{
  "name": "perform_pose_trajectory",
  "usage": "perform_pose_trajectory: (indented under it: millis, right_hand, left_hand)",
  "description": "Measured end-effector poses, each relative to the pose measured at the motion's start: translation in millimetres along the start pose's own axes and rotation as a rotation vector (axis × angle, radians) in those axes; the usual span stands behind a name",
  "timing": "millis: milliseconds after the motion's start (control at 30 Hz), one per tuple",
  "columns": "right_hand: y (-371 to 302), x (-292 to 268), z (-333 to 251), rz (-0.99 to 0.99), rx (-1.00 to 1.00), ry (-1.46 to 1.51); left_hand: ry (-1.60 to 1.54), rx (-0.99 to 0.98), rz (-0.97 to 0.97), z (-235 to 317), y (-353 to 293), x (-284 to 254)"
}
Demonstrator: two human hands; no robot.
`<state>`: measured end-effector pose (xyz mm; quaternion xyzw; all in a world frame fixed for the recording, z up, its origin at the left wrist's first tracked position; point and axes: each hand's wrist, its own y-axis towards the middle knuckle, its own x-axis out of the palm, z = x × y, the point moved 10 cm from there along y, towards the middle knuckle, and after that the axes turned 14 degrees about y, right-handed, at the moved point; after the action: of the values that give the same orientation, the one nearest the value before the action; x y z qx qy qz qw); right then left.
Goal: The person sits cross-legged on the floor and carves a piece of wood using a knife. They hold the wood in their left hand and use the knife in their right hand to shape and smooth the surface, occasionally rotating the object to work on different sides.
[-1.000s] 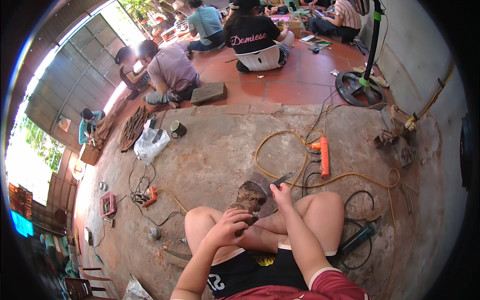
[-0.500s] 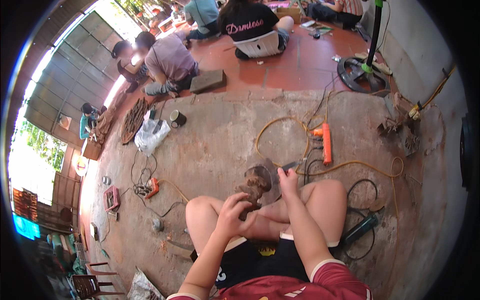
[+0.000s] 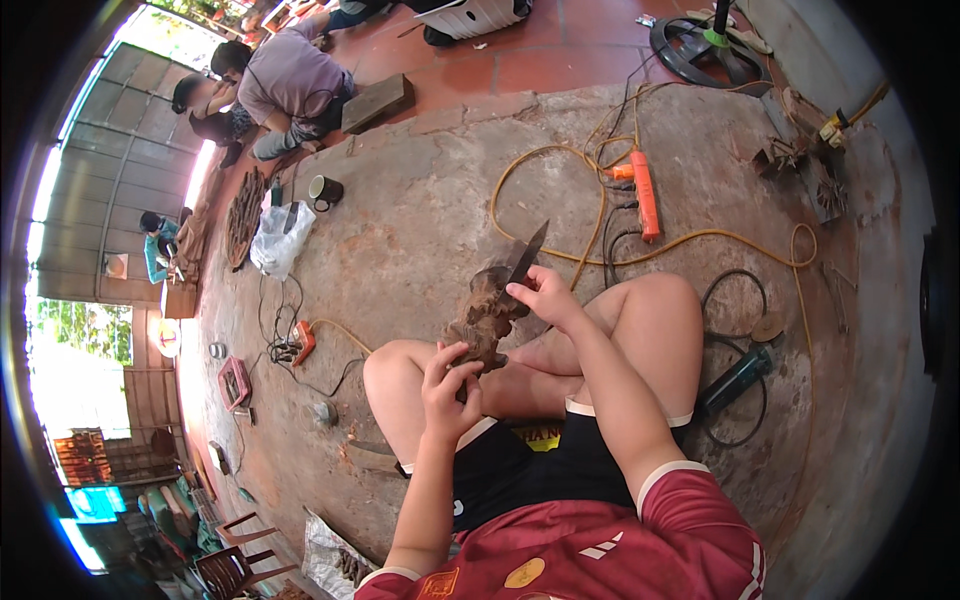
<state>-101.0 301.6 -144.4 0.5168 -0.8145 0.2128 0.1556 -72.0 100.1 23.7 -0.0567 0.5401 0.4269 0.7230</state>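
A knobbly brown carved wooden piece [image 3: 487, 310] is held over my crossed legs. My left hand [image 3: 452, 388] is closed on its near end, with the fingers curled around it. My right hand [image 3: 545, 297] pinches a dark pointed knife [image 3: 529, 252] beside the piece's far right side. The knife tip points up and away from me. My fingers hide its grip. Whether the blade touches the wood cannot be made out.
An orange power strip [image 3: 645, 196] with a looped yellow cord lies ahead on the right. A dark green power tool [image 3: 738, 380] rests by my right knee. Ahead left are a white plastic bag [image 3: 281, 240] and a dark mug [image 3: 325, 191]. Other people sit farther off.
The view has shifted, so the far floor sits higher. The knife has turned more upright and stands close along the carved piece. The carved piece shows more clearly now.
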Motion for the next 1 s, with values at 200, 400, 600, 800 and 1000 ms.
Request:
perform_pose_trajectory:
  millis: [200, 400, 600, 800, 1000]
  right_hand:
    - [4.4, -10.9, 31.2, 0.017, 0.098, -0.282]
    - [2.5, -11.1, 24.2, 0.038, 0.005, -0.441]
    - [-0.6, -13.6, 12.2, 0.068, -0.036, -0.415]
    - [7.4, -39.5, 16.8, 0.149, -0.129, -0.301]
    - [-0.6, -24.7, 4.1, 0.180, -0.013, -0.381]
  left_hand:
    - [0.012, 0.087, 0.165, 12.3, -39.8, 9.0]
    - [0.083, 0.168, 0.178, 29.9, -77.5, 23.7]
    - [0.063, 0.202, 0.176, 38.8, -73.4, 25.5]
    - [0.038, 0.195, 0.207, 40.6, -72.1, 25.1]
    - [0.055, 0.173, 0.212, 32.5, -77.0, 23.0]
